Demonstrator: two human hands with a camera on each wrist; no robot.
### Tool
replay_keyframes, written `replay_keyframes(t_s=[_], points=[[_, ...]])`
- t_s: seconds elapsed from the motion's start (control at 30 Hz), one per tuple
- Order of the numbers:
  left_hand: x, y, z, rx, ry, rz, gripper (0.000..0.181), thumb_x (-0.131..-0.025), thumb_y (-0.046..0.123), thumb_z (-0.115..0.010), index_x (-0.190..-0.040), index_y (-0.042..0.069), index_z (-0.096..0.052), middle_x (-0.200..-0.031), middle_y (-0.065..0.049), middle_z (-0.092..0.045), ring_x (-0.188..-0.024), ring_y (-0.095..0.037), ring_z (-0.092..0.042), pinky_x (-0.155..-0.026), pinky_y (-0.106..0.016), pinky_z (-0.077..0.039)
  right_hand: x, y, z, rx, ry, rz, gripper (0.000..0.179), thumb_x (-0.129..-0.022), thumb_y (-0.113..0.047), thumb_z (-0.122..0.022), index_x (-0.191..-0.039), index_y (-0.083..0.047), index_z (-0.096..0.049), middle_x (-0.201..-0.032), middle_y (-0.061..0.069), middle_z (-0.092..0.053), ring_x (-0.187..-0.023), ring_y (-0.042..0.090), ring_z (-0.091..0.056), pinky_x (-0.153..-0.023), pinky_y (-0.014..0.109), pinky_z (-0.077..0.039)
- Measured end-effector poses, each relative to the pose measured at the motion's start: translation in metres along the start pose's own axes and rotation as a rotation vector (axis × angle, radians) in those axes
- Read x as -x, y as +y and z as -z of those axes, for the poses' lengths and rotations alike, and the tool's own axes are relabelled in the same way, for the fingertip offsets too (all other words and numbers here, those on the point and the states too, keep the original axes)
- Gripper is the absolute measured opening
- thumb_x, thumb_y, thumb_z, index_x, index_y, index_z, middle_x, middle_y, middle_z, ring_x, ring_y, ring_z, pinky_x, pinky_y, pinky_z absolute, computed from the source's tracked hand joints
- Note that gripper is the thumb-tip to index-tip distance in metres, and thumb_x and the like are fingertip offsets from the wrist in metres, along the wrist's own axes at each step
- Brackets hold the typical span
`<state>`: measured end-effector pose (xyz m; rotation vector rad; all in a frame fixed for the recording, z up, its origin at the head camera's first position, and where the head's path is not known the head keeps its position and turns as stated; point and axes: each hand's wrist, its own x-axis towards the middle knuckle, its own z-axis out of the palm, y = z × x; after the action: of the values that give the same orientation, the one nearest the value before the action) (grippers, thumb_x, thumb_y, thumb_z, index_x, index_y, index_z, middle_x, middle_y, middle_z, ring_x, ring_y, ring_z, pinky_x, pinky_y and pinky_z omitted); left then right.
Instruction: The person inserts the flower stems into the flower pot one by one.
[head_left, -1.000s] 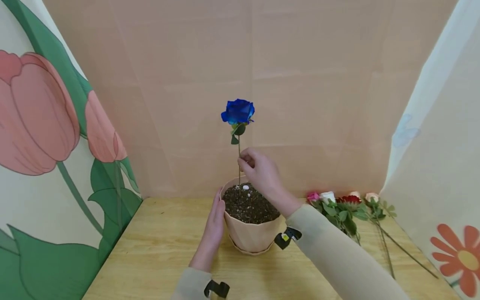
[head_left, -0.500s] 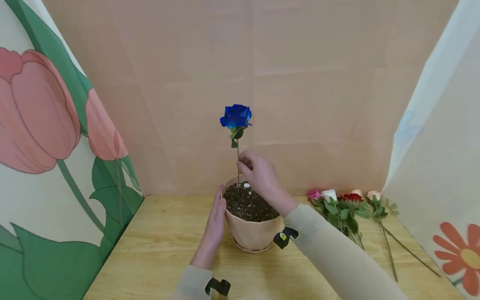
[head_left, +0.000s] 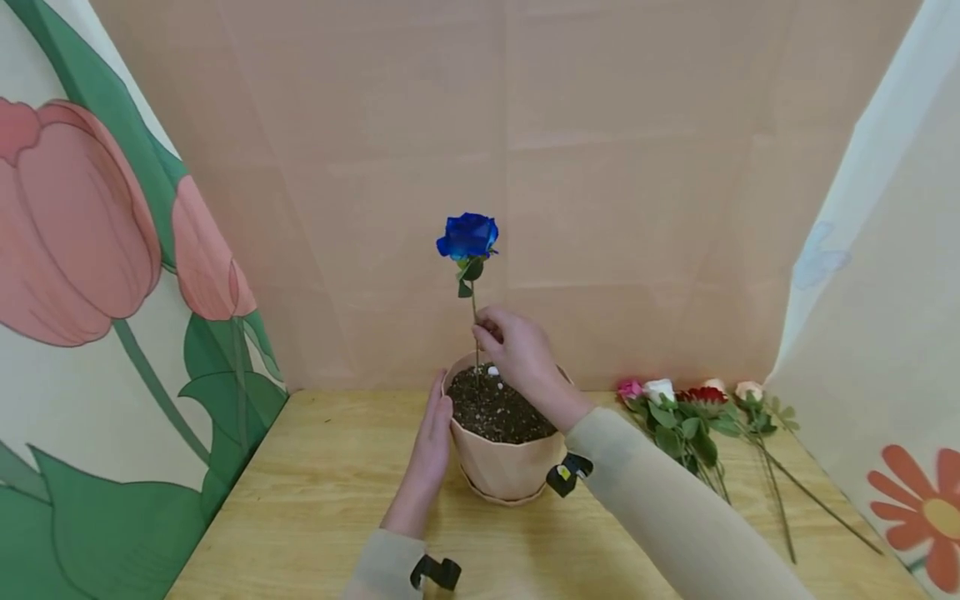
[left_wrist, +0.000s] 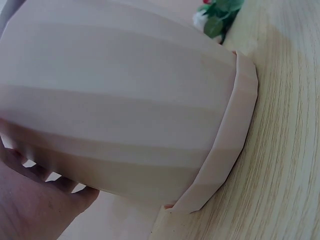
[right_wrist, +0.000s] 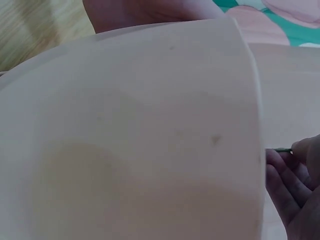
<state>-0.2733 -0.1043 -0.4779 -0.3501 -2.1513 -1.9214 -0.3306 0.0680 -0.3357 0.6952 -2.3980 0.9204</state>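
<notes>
A blue rose (head_left: 468, 237) with a thin stem and a few green leaves stands upright, its lower end down in the dark soil (head_left: 502, 417). That soil fills a pale pink flower pot (head_left: 497, 468), which sits on a matching saucer (left_wrist: 220, 160). My right hand (head_left: 517, 346) pinches the stem between thumb and fingertips, above the pot's rim; the pinch also shows in the right wrist view, partly hidden by the pot wall. With fingers straight, my left hand (head_left: 431, 442) rests flat against the left side of the pot.
Several artificial flowers lie at the right on the wooden table (head_left: 315, 500): a pink rose (head_left: 630, 389), a white rose (head_left: 658, 390) and a red flower (head_left: 702, 397) among them, long stems pointing forward. A plain pinkish backdrop (head_left: 390, 167) stands behind; printed panels flank both sides.
The blue rose has sunk a little and shifted slightly left, its stem leaning a touch left, with my right hand moving down along with it. My left hand stays on the pot.
</notes>
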Motion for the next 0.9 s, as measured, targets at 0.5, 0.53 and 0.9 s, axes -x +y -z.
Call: replay_keyframes(t_s=[0.5,0.53,0.9], points=[[0.001,0.001,-0.003,0.001,0.003,0.021,0.062,-0.122,0.042,-0.027,-0.179,0.020,-0.017,-0.184,-0.007,-0.017,-0.168,-0.034,-0.014,-0.134,-0.061,-0.011,0.002,0.007,-0.006,0.023,0.014,0.035,0.008,-0.110,-0.016,-0.072,-0.104,-0.010,-0.075,-0.088,0.000,-0.075,-0.076,0.019,-0.068,-0.072,0.042,-0.059],[0.001,0.000,-0.002,0.001,0.003,0.022,0.062,-0.122,0.042,-0.027,-0.179,0.020,-0.017,-0.184,-0.007,-0.017,-0.168,-0.033,-0.014,-0.134,-0.061,-0.011,0.002,0.007,-0.007,0.023,0.012,0.042,0.008,-0.110,-0.015,-0.072,-0.104,-0.010,-0.075,-0.088,0.001,-0.075,-0.075,0.019,-0.068,-0.071,0.042,-0.059],[0.000,-0.001,-0.002,-0.016,0.011,0.015,0.061,-0.123,0.041,-0.025,-0.179,0.019,-0.019,-0.183,-0.008,-0.017,-0.167,-0.035,-0.015,-0.134,-0.062,-0.011,0.004,0.007,-0.012,0.021,0.004,0.057,0.010,-0.110,-0.015,-0.072,-0.101,-0.010,-0.074,-0.086,0.001,-0.074,-0.073,0.018,-0.066,-0.069,0.039,-0.059]])
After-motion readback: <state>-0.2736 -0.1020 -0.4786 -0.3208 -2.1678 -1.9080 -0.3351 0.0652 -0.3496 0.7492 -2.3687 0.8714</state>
